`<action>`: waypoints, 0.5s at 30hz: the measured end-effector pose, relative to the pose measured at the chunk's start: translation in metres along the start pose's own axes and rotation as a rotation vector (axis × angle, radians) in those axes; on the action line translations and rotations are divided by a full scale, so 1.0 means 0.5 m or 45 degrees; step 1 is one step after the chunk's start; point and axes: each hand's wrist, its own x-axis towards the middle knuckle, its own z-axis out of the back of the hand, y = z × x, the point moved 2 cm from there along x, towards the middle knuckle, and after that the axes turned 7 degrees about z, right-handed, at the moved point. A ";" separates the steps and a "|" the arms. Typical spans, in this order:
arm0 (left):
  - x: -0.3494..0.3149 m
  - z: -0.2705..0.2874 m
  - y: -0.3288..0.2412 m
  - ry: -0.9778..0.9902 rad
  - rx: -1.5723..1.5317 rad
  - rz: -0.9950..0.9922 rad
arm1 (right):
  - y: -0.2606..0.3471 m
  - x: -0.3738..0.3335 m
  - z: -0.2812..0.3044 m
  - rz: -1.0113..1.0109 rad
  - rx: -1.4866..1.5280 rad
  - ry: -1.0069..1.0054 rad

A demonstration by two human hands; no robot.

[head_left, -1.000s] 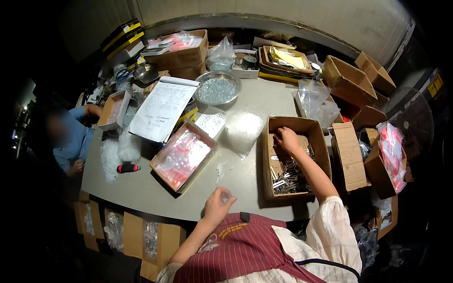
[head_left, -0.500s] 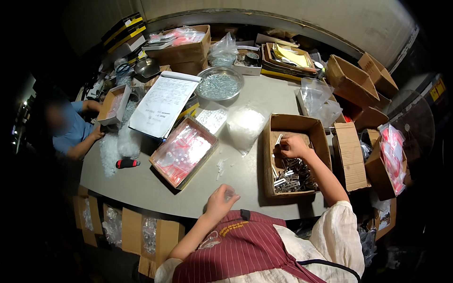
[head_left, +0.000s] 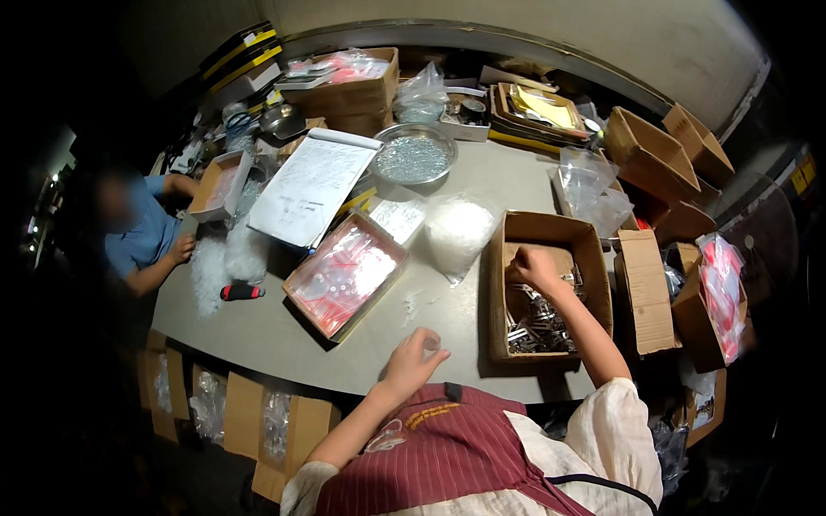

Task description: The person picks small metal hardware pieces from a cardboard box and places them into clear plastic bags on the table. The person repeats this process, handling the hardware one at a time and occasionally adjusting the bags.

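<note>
My right hand (head_left: 534,269) reaches into a brown cardboard box (head_left: 498,331), above a heap of small silver and dark metal pieces (head_left: 538,325) that look like clips. Its fingers are closed and point down at the box's left side; what they hold is hidden. My left hand (head_left: 413,359) hovers at the table's near edge, thumb and fingers curled around something clear and too small to make out. Just beyond it, a few small white pieces (head_left: 411,307) lie on the table. A clear bag of white bits (head_left: 459,234) stands left of the cardboard box.
To the left are a shallow box of red-edged plastic bags (head_left: 344,273), a clipboard (head_left: 311,185) and a red-and-black tool handle (head_left: 242,292). A metal bowl of small shiny parts (head_left: 414,156) stands behind. Another person (head_left: 142,228) sits at the far left. Cartons (head_left: 651,153) crowd the right.
The view has swung slightly, shifting the scene rightward. A silver piece showed at my right fingertips before; it is now out of sight. My left hand remains near the table edge.
</note>
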 end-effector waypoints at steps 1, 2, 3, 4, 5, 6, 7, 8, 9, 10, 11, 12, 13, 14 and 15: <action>0.000 0.006 0.002 -0.057 -0.007 -0.005 | 0.065 0.012 0.029 -0.044 0.161 -0.067; 0.004 0.009 0.000 -0.107 -0.016 -0.011 | 0.128 0.015 0.066 -0.085 0.292 -0.067; 0.010 0.008 -0.006 -0.140 -0.030 -0.024 | 0.178 0.007 0.102 -0.055 0.345 -0.104; 0.015 0.008 -0.019 -0.148 -0.056 -0.048 | 0.222 -0.004 0.129 -0.026 0.401 -0.141; 0.020 0.011 -0.041 -0.155 -0.080 -0.076 | 0.262 -0.017 0.147 0.023 0.483 -0.133; 0.025 0.013 -0.060 -0.166 -0.106 -0.104 | 0.306 -0.029 0.167 0.076 0.564 -0.124; 0.028 0.012 -0.070 -0.185 -0.074 -0.128 | 0.360 -0.039 0.188 -0.012 0.678 -0.011; 0.030 0.013 -0.086 -0.173 -0.088 -0.153 | 0.399 -0.048 0.200 0.128 0.713 -0.032; 0.034 0.014 -0.102 -0.164 -0.101 -0.182 | 0.423 -0.056 0.199 0.182 0.673 0.022; 0.035 0.013 -0.110 -0.155 -0.114 -0.210 | 0.441 -0.064 0.195 0.235 0.633 0.077; 0.038 0.011 -0.111 -0.138 -0.153 -0.191 | 0.450 -0.068 0.187 0.339 0.617 0.103; 0.038 0.010 -0.110 -0.147 -0.120 -0.199 | 0.459 -0.071 0.177 0.442 0.601 0.128; 0.038 0.010 -0.107 -0.156 -0.087 -0.207 | 0.478 -0.073 0.169 0.504 0.611 0.020; 0.037 0.012 -0.102 -0.167 -0.050 -0.212 | 0.483 -0.077 0.162 0.527 0.604 0.057; 0.037 0.011 -0.098 -0.170 -0.073 -0.199 | 0.487 -0.079 0.154 0.574 0.602 0.098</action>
